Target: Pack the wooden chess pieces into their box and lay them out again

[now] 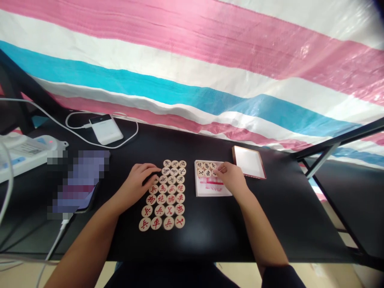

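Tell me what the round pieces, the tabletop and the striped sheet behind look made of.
Round pieces: probably pale wood, matt, with red or dark characters on top. Tabletop: black, smooth, faintly shiny, perhaps laminate or painted board. Striped sheet: woven plastic tarpaulin, judging by its sheen and creases.

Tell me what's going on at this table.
A person is handling round wooden Chinese chess pieces on a black table. The left hand rests on the upper left of the pieces laid out in rows. The right hand has its fingertips at the few pieces along the far edge of a shallow white box. The box lid lies apart, to its right.
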`<action>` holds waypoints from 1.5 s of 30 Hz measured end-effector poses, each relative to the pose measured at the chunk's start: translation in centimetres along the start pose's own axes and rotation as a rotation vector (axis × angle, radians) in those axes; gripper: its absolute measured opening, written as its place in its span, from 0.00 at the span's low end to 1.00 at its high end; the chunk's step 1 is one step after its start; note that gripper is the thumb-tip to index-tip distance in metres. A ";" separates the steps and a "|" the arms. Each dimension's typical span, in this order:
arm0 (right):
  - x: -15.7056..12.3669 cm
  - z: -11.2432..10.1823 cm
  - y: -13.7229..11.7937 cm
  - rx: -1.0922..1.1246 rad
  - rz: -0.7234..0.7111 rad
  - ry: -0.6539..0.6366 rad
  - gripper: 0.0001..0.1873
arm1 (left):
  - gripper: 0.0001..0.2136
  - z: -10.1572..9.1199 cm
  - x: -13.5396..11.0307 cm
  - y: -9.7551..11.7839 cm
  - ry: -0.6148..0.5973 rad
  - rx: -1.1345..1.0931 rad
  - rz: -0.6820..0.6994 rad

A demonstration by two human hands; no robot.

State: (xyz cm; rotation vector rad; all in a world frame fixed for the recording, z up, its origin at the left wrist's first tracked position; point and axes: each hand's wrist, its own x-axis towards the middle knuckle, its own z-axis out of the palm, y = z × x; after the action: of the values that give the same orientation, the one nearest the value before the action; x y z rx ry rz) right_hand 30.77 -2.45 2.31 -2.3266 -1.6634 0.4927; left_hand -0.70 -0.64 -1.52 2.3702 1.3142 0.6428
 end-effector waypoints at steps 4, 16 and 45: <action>-0.2 -0.1 -0.3 -0.060 0.002 0.027 0.09 | 0.14 -0.5 -0.2 -0.2 -0.050 -0.014 0.005; -2.0 -1.3 -2.3 0.145 -0.129 0.095 0.10 | 0.16 -1.8 -0.6 -0.2 -0.218 -0.113 -0.076; -7.8 2.5 -6.6 0.763 -0.464 -0.367 0.06 | 0.06 -0.6 -0.7 5.1 -0.189 -0.703 -0.064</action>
State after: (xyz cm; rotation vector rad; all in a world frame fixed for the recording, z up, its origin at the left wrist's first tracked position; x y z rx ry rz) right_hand 21.74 -7.67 3.55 -1.3163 -1.6721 1.2310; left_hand 2.25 -3.76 1.44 1.7575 0.8832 0.6977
